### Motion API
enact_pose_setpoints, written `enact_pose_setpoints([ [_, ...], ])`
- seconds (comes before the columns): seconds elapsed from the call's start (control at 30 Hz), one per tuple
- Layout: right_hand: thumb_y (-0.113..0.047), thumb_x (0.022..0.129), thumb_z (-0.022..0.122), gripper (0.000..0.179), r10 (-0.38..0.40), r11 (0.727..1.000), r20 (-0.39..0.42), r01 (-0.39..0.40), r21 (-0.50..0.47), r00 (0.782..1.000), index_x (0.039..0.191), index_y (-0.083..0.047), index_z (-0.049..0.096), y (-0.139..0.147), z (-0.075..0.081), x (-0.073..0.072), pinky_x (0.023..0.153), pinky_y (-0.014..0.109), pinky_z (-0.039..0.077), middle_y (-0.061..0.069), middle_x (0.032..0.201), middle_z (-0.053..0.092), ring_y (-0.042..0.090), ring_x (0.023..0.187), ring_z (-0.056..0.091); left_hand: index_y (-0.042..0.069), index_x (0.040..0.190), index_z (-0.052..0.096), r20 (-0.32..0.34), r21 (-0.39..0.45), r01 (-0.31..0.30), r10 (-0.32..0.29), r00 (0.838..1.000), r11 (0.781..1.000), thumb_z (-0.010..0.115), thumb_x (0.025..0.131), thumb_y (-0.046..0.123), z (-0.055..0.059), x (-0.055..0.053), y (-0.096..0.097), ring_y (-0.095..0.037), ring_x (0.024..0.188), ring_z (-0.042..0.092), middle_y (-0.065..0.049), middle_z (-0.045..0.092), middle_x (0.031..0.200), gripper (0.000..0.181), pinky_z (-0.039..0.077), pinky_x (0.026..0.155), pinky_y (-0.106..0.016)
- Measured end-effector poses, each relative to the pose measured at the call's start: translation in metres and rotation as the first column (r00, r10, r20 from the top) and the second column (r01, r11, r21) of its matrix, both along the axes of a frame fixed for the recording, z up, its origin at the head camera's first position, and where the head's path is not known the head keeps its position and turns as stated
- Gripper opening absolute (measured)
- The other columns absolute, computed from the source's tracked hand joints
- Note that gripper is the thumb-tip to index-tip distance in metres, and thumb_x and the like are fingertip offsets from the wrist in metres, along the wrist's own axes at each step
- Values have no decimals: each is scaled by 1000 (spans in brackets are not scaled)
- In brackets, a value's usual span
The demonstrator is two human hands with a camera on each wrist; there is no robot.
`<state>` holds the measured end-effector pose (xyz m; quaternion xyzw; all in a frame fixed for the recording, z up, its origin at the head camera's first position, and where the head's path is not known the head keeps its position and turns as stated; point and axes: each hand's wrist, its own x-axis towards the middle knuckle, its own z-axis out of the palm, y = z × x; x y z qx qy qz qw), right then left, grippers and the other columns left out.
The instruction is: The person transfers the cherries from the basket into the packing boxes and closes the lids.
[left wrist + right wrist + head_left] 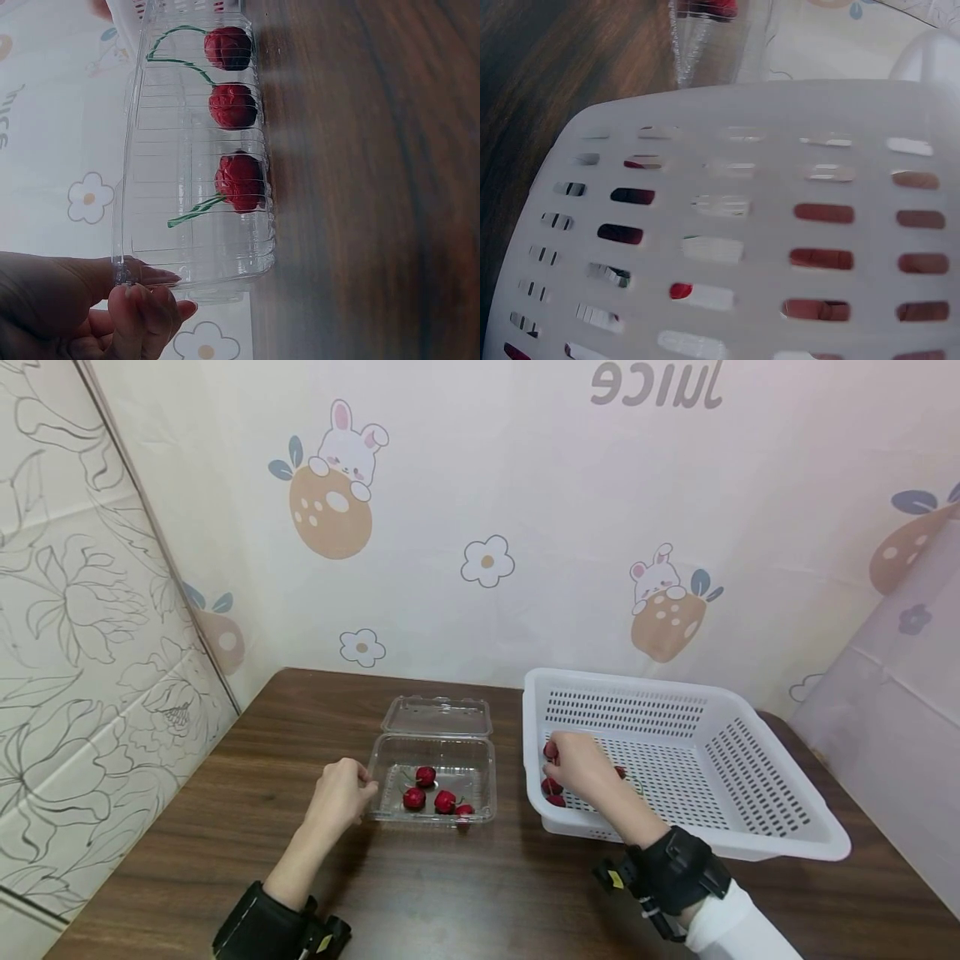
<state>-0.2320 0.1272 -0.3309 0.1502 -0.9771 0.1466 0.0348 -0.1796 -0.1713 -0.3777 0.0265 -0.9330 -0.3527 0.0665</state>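
A clear plastic clamshell box (480, 777) lies with its lid folded back, and several red cherries (425, 777) with green stems sit inside. My left hand (341, 789) pinches the box's left rim between thumb and fingers, which the left wrist view shows up close. My right hand (581, 764) reaches into the white slotted basket (780, 777) at its left side. Its curled fingers hold a cherry (551, 750) near the basket wall. More cherries (553, 787) lie just below that hand. In the right wrist view the basket wall (765, 112) hides most of the fingers.
Both containers stand on a dark wooden table (450, 893), the box left of the basket with a strip of tabletop between them. A patterned wall covering (487, 627) rises right behind the table, and another panel (97, 610) flanks the left side.
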Motion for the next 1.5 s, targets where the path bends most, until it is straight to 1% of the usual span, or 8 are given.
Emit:
enact_pose_setpoints([
  [0.17, -7, 74, 66, 17, -7, 1000, 15, 7, 15, 1000, 87, 2, 60, -1, -3, -3, 52, 27, 43, 7, 69, 57, 14, 58, 51, -13, 85, 59, 6, 5, 4, -4, 1000, 1000, 57, 79, 0, 1, 0, 0, -10, 32, 50, -7, 59, 58, 14, 44, 38, -24],
  [0.4, -7, 73, 67, 20, -21, 999, 35, 20, 49, 999, 89, 1, 60, -3, -5, -4, 54, 28, 43, 9, 72, 57, 15, 59, 50, -13, 87, 59, 17, 16, 11, -12, 1000, 1000, 56, 80, 0, 3, 1, 1, -10, 33, 50, -7, 58, 57, 15, 45, 39, -25],
  [0.53, -10, 73, 68, 26, -34, 997, 64, 29, 76, 997, 96, 1, 60, -3, -10, -6, 62, 33, 45, 11, 83, 60, 19, 70, 53, -13, 87, 59, 16, 14, 11, -12, 1000, 1000, 57, 79, 0, 2, 1, 1, -10, 33, 50, -7, 59, 59, 15, 45, 39, -25],
  [0.67, -11, 74, 67, 29, -44, 996, 102, 36, 79, 994, 100, 0, 60, -3, -13, -7, 70, 36, 46, 12, 90, 60, 22, 79, 56, -13, 86, 59, 12, 11, 12, -13, 1000, 1000, 57, 79, 0, 2, 1, 1, -10, 33, 50, -8, 60, 60, 15, 45, 39, -25],
  [0.9, -10, 75, 66, 32, -61, 995, 146, 48, 93, 987, 105, 0, 60, -5, -17, -8, 76, 40, 46, 15, 97, 60, 27, 90, 58, -13, 87, 59, 11, 7, 10, -10, 1000, 1000, 57, 79, 0, 1, 1, 0, -10, 33, 50, -10, 60, 61, 15, 44, 38, -25],
  [1.17, -10, 77, 65, 31, -58, 993, 194, 36, 114, 979, 105, 0, 59, -6, -18, -10, 71, 35, 48, 13, 95, 60, 21, 82, 58, -13, 87, 59, 7, -1, 9, -9, 1000, 1000, 57, 79, 0, 2, 1, 0, -10, 32, 50, -9, 60, 59, 15, 44, 39, -25],
  [1.33, -10, 78, 64, 27, -53, 993, 203, 30, 112, 978, 103, 0, 60, -6, -18, -11, 67, 33, 47, 12, 92, 60, 18, 76, 57, -12, 86, 59, 8, -7, 15, -15, 1000, 1000, 56, 78, 0, 2, 1, 0, -10, 31, 49, -6, 58, 55, 15, 44, 39, -25],
  [1.5, -10, 77, 64, 23, -63, 992, 196, 40, 119, 979, 98, -1, 61, -6, -19, -11, 65, 32, 47, 10, 87, 59, 17, 73, 56, -11, 83, 60, -4, -12, 15, -15, 1000, 1000, 56, 78, 0, 2, 1, 0, -10, 31, 49, -5, 57, 54, 12, 43, 39, -25],
])
